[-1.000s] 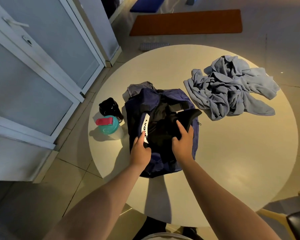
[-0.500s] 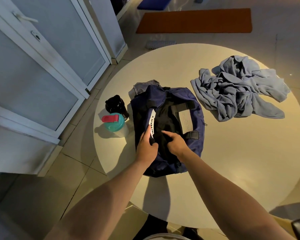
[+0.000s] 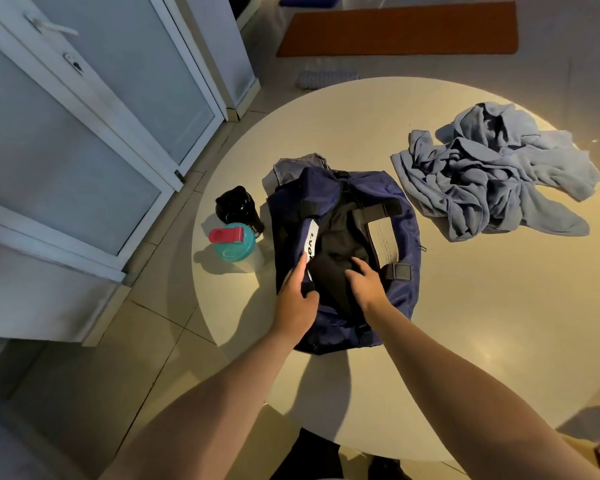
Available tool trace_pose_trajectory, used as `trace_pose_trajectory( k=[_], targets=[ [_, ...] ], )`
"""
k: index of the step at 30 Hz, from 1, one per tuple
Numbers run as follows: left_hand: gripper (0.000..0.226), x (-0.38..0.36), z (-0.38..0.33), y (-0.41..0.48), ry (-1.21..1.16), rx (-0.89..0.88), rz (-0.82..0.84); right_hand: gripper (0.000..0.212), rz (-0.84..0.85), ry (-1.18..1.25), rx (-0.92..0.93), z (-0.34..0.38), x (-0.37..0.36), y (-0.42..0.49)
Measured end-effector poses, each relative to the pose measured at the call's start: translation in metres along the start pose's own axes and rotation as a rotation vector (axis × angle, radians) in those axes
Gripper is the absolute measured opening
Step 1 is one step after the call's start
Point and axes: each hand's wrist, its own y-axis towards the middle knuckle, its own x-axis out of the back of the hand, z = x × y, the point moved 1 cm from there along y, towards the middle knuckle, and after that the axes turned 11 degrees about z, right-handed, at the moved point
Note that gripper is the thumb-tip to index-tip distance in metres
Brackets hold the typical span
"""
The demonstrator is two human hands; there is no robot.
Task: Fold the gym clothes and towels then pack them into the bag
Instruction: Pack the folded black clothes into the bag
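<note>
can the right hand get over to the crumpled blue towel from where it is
Probably yes. The right hand lies open on the black garment in the bag, holding nothing, and only bare table separates the bag from the crumpled blue towel on that same side.

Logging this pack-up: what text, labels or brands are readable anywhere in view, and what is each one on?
"LVO": black letters on the white strip on the navy blue fabric duffel bag; the left hand covers the rest.
Too small to read: lines of fine print on the pale rectangular patch on the bag's right side.
No text visible: teal-lidded bottle, black bottle.
</note>
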Motion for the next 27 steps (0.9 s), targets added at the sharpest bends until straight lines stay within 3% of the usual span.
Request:
trace_pose_trajectory(
  k=[4, 6, 9, 11, 13, 15, 17, 19, 23, 25, 27],
  targets=[
    [0.08, -0.003, 0.0, 0.003, -0.008, -0.004, 0.025, 0.072, 0.194, -0.085, 0.123, 0.001, -0.001, -0.016],
    [0.081, -0.004, -0.001, 0.003, -0.02, -0.008, 0.028, 0.07, 0.304, -0.004, 0.145, 0.006, -0.003, -0.02],
    [0.083, -0.001, -0.006, 0.003, -0.019, -0.031, 0.0, 0.065, 0.443, 0.219, 0.066, 0.017, -0.005, -0.018],
    [0.083, 0.003, -0.008, 0.004, -0.022, -0.041, -0.001, 0.063, 0.432, 0.237, 0.007, 0.011, -0.007, -0.008],
    [0.082, 0.004, -0.006, 0.003, -0.024, -0.033, 0.004, 0.065, 0.269, -0.029, 0.053, 0.001, -0.01, 0.003],
    [0.082, 0.002, -0.002, 0.001, -0.013, -0.034, 0.009, 0.064, 0.102, -0.47, 0.084, -0.004, -0.016, 0.007],
    [0.081, 0.003, 0.002, 0.002, 0.008, -0.036, 0.02, 0.065, 0.057, -0.802, 0.017, -0.004, -0.021, 0.003],
    [0.079, 0.004, 0.006, 0.003, 0.023, -0.026, 0.01, 0.069, 0.033, -0.864, -0.002, -0.002, -0.024, -0.006],
    [0.077, 0.003, 0.01, 0.004, 0.054, -0.026, -0.034, 0.047, -0.216, -0.8, 0.328, -0.007, -0.026, -0.022],
    [0.078, 0.001, 0.011, 0.005, 0.052, -0.033, -0.036, 0.04, -0.131, -0.988, 0.328, -0.016, -0.03, -0.02],
    [0.078, -0.001, 0.012, 0.003, 0.037, -0.04, -0.037, 0.041, 0.056, -1.075, 0.188, -0.023, -0.034, -0.014]
  ],
)
